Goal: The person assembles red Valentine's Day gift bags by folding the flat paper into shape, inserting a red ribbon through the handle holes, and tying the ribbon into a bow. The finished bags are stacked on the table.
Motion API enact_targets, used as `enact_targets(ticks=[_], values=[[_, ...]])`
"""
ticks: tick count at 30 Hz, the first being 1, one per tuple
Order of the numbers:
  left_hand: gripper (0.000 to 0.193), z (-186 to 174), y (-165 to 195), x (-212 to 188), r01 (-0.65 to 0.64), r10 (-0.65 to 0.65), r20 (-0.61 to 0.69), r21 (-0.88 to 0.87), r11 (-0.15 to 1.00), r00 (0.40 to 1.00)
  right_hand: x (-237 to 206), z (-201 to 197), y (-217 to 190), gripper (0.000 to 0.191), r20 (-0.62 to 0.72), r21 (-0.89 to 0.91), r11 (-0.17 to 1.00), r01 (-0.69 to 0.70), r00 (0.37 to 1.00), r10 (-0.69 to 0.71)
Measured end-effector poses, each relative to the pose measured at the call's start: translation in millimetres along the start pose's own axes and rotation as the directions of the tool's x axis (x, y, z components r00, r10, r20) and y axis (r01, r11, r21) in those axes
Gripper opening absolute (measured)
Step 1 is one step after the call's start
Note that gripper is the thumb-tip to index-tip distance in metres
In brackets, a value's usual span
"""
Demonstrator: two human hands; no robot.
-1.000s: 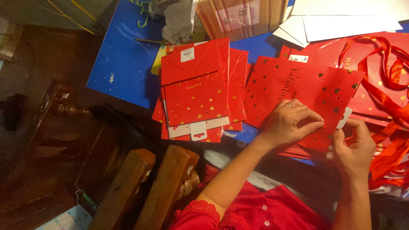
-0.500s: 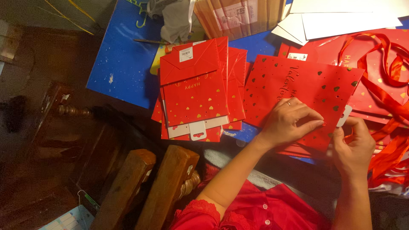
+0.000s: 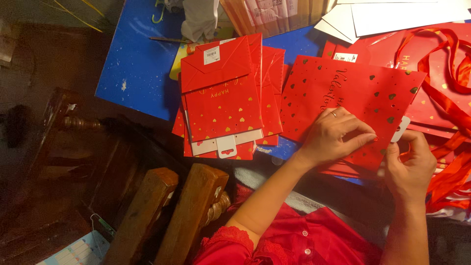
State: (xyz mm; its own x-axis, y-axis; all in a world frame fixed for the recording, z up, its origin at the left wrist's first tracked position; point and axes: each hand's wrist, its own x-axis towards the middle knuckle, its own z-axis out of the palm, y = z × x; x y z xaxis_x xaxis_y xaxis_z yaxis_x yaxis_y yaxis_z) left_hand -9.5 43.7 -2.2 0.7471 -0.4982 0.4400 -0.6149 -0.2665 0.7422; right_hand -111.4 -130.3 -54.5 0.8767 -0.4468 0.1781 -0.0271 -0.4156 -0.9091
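Red gift bag (image 3: 343, 98), flat, w/ gold and dark hearts, lies on the blue table (image 3: 132, 68) right in front of us, near edge reaching past the table edge toward our lap. Our left hand (image 3: 333, 137) rests on top of its lower part, fingers bent and tips pressing the paper down, ring on one finger; not clenched, just pinning the sheet flat. Our right hand (image 3: 409, 167) is at the bag's lower right corner, thumb & forefinger pinched at the edge next to a small white tab (image 3: 400, 130) that sticks out there; we can't tell whether the pinch is on the tab or on the bag's edge itself. Under this bag there are more red sheets, edges showing below our left hand. Left of it, just beside, a stack of folded red bags (image 3: 223, 103) w/ gold hearts and a white hanger strip at the bottom. Right side: red ribbons (image 3: 451, 103) looped over more red bags. Top right, white card sheets (image 3: 392, 14). Near the top centre, a brown cardboard bundle (image 3: 279, 14). Below the table, two wooden posts (image 3: 167, 216). Our red sleeve (image 3: 294, 240) is at the bottom.
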Motion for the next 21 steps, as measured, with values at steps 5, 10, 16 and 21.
enact_targets(ticks=[5, 10, 16, 21], values=[[0.011, 2, -2, 0, -0.018, 0.018, -0.022, 0.003, 1.0, 1.0, 0, 2, -1, 0.005, 0.062, 0.098, 0.991, -0.087, 0.995, 0.081], [0.01, 3, -3, -1, -0.015, 0.015, -0.011, 0.007, 1.0, 1.0, 0, 2, -8, 0.005, 0.053, 0.071, 0.995, -0.067, 0.997, 0.063], [0.01, 2, -3, -1, 0.005, -0.005, 0.007, 0.006, 1.0, 1.0, 1, 2, -12, 0.009, 0.055, 0.099, 0.99, -0.101, 0.994, 0.096], [0.012, 3, -3, 0, -0.003, 0.003, 0.002, 0.012, 1.0, 1.0, -2, 2, 5, 0.004, 0.014, 0.017, 1.0, 0.01, 1.0, -0.011]])
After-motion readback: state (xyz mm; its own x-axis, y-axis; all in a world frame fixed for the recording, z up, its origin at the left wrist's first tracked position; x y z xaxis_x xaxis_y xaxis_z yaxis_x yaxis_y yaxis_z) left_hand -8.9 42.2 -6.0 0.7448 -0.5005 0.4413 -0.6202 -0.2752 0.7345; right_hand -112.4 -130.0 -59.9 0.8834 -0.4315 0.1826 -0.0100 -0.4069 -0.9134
